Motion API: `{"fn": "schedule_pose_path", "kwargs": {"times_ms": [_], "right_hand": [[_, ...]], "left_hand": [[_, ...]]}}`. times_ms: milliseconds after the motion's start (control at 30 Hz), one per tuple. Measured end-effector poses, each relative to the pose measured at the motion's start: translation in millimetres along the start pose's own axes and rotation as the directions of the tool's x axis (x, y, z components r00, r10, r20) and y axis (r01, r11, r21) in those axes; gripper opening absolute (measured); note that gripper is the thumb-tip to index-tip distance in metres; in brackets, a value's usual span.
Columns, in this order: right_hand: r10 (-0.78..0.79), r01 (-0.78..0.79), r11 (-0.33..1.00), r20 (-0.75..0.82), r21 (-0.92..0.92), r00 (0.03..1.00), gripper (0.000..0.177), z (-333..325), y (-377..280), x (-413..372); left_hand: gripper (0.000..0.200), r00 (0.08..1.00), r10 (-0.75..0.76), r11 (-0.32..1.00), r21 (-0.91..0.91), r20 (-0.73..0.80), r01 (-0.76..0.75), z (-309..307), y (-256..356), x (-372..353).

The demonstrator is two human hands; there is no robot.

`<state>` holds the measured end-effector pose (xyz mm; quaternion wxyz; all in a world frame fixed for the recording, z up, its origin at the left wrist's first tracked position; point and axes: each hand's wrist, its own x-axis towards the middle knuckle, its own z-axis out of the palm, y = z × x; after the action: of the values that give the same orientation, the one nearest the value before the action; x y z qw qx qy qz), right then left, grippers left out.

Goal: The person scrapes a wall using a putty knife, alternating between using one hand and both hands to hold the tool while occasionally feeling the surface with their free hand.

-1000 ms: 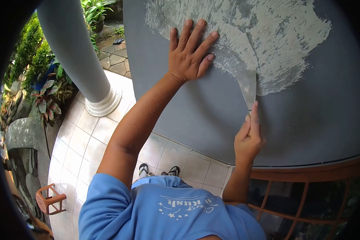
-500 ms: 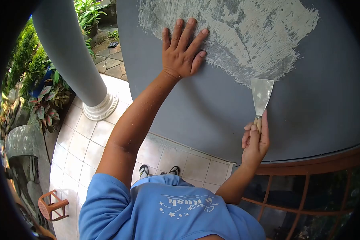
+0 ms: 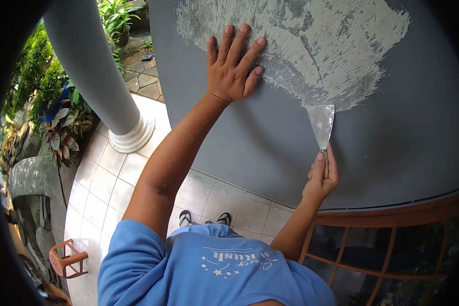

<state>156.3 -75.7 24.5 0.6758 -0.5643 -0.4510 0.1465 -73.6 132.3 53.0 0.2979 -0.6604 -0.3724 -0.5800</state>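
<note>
The left hand (image 3: 233, 76) is spread flat with fingers fanned over the lower left border of a rough, pale, streaky patch (image 3: 336, 56) on the smooth grey wall (image 3: 413, 132). The right hand (image 3: 321, 178) grips a scraper (image 3: 322, 122), whose flared, smudged metal blade points away from the fingers, its straight edge at the patch's ragged lower border; whether it presses on the wall is hard to tell. Fingers cover most of the handle, the left palm is hidden, and the patch is cut off above both hands. Bare grey wall lies open between the hands and right of the right hand; the wall's side edge runs left of the left hand, its lower edge below the right, above a wood-framed window (image 3: 392, 232).
</note>
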Motion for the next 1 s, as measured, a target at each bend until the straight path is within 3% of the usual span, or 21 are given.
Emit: {"fn": "schedule_pose_path", "kwargs": {"times_ms": [133, 233, 333, 467, 567, 667, 800, 900, 1000], "right_hand": [[-0.077, 0.076, 0.997, -0.029, -0.022, 0.997, 0.032, 6.6, 5.0, 2.8], [-0.314, 0.318, 0.932, 0.052, -0.173, 0.948, 0.032, 46.4, -6.7, 6.2], [-0.348, 0.355, 0.928, 0.078, -0.113, 0.934, 0.032, 36.5, -5.5, 4.9], [-0.272, 0.268, 0.956, -0.019, -0.118, 0.962, 0.033, 15.1, -5.0, 2.8], [-0.352, 0.360, 0.901, 0.078, -0.240, 0.933, 0.033, 44.8, -19.1, 6.9], [-0.316, 0.332, 0.927, 0.115, -0.172, 0.942, 0.032, 40.8, -23.4, 6.0], [-0.361, 0.353, 0.895, 0.020, -0.273, 0.932, 0.033, 17.1, -14.9, -1.3], [-0.310, 0.295, 0.918, -0.014, -0.265, 0.951, 0.033, 21.1, -14.3, 7.2], [-0.359, 0.369, 0.904, 0.082, -0.217, 0.930, 0.032, 8.1, -8.1, 8.2]], "left_hand": [[0.054, 1.000, 0.005, 1.000, -0.005, -0.025, -0.005, 2.8, -0.3, 1.1], [0.054, 1.000, 0.003, 1.000, 0.014, 0.008, -0.003, -0.6, 0.0, 0.3], [0.054, 0.999, 0.028, 1.000, 0.005, -0.025, -0.028, 2.5, -2.9, 1.1], [0.054, 0.999, 0.013, 1.000, 0.003, -0.031, -0.013, 3.6, -1.0, 0.6], [0.054, 1.000, 0.003, 1.000, 0.019, -0.002, -0.003, 0.6, 0.3, 0.5], [0.054, 1.000, 0.016, 1.000, -0.004, -0.019, -0.016, 2.4, -2.0, 0.3], [0.055, 0.999, 0.012, 1.000, -0.009, -0.030, -0.012, 3.6, -1.0, 0.6], [0.055, 1.000, 0.018, 1.000, 0.012, -0.014, -0.017, 1.4, -1.0, -0.2], [0.055, 1.000, 0.001, 1.000, 0.014, -0.004, -0.001, 0.5, 1.0, 0.7]]}}
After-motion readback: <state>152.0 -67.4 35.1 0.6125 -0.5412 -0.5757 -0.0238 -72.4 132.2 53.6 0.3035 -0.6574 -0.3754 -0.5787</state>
